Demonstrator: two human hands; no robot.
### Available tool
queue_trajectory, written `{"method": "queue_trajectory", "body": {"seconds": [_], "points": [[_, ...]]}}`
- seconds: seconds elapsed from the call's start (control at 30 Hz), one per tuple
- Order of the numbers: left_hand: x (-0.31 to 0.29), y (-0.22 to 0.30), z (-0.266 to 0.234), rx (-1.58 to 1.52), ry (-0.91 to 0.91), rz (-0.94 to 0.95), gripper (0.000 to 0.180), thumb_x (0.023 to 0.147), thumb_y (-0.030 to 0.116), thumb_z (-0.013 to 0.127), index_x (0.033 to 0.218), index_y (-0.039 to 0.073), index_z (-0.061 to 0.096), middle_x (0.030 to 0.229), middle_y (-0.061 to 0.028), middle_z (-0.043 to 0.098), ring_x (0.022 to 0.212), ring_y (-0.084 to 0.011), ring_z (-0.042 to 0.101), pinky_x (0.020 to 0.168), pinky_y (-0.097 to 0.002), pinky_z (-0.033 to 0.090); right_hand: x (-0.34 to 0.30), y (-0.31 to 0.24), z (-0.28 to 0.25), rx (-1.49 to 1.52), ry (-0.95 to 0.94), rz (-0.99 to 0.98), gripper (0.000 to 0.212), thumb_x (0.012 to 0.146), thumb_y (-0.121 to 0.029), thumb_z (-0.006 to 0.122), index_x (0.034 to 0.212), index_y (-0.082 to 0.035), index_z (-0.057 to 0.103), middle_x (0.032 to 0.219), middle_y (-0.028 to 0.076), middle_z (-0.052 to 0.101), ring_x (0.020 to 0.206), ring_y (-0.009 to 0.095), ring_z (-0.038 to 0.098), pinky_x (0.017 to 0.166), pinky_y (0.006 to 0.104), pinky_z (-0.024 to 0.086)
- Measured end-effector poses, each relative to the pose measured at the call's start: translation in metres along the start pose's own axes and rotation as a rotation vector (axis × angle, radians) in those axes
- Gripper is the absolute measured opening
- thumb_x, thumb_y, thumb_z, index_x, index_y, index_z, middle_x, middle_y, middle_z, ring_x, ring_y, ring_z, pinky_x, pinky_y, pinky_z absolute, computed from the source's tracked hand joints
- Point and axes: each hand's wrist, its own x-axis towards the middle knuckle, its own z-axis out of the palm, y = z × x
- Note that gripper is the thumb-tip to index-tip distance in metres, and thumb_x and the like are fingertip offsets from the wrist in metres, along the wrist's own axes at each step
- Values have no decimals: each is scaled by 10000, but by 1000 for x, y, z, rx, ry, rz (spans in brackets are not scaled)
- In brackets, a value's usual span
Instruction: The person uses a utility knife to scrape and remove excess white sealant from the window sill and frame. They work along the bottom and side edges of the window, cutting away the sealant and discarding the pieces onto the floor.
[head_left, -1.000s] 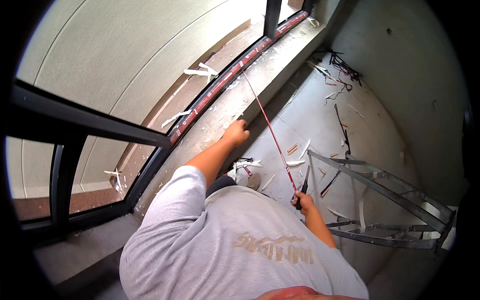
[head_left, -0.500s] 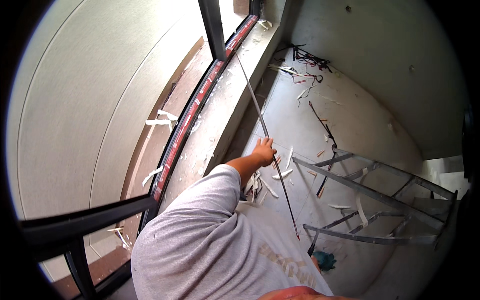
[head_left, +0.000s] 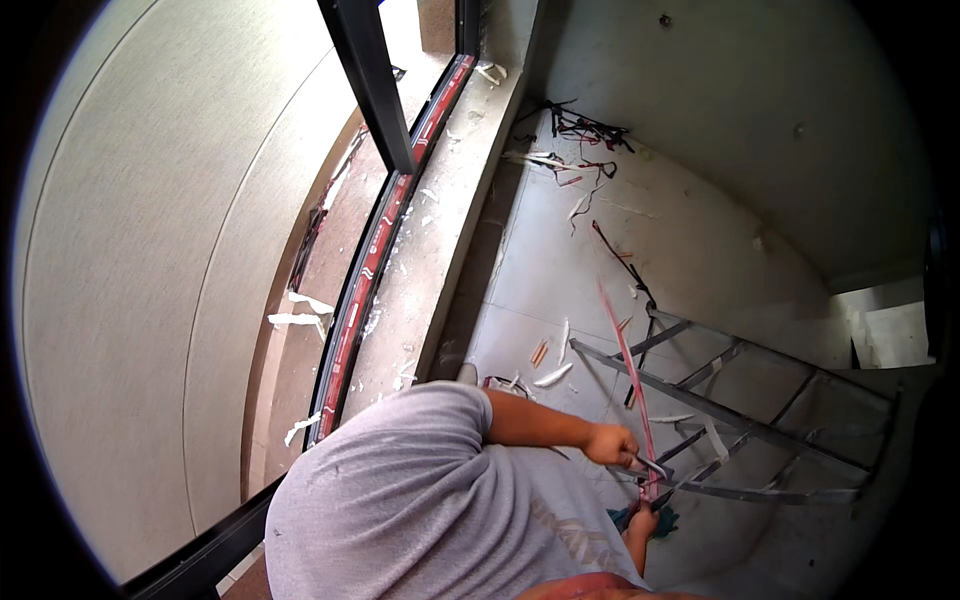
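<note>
Ahead of my body my left hand (head_left: 612, 445) is closed on a thin strip, just above my right hand. A long strip with a red face (head_left: 634, 375) runs up and away from between the hands, past the ladder's near end. My right hand (head_left: 643, 522) is closed too. A thin dark thing sticks up from it, and I cannot make out its kind. Behind the right hand shows a crumpled teal thing (head_left: 667, 521), partly hidden.
A metal ladder (head_left: 740, 425) lies to the right. On the left are a black window frame (head_left: 365, 90) with red tape along its bottom rail, and a dusty sill (head_left: 440, 215). White scraps (head_left: 552, 375) and tangled dark strips (head_left: 590, 128) litter the floor.
My left hand has come back from its outstretched place over the strip to meet my right hand. The strip has left the window frame, and its red face now shows. The view has shifted.
</note>
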Motion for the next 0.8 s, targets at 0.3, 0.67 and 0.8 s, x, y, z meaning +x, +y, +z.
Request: {"method": "queue_trajectory", "body": {"seconds": [0.3, 0.67, 0.8], "points": [[2, 60, -100, -258, 63, -283, 550, 785, 187, 816, 1209, 29, 504, 1047, -82, 643, 1065, -186, 585, 913, -344, 488, -79, -172, 181, 498, -1051, 121, 346, 989, -278, 476, 1185, -25, 607, 1101, 119, 690, 1015, 267, 643, 904, 388, 504], [-144, 48, -56, 81, 645, -819, 375, 840, 49, 640, 1215, 59, 640, 990, -98, 717, 926, -156, 671, 820, -333, 538, 0, -176, 203, -487, -1005, -196, 271, 914, -248, 653, 1040, -10, 678, 894, 50, 692, 826, 166, 679, 720, 299, 519], [-235, 54, 20, -83, 1276, -830, 317, 877, 309, 733, 1011, 28, 671, 833, -33, 658, 755, -113, 579, 697, -307, 480, 101, -129, 192, -661, -930, -385, 198, 918, -210, 644, 938, -16, 678, 794, 46, 674, 649, 125, 632, 578, 261, 474]]}}
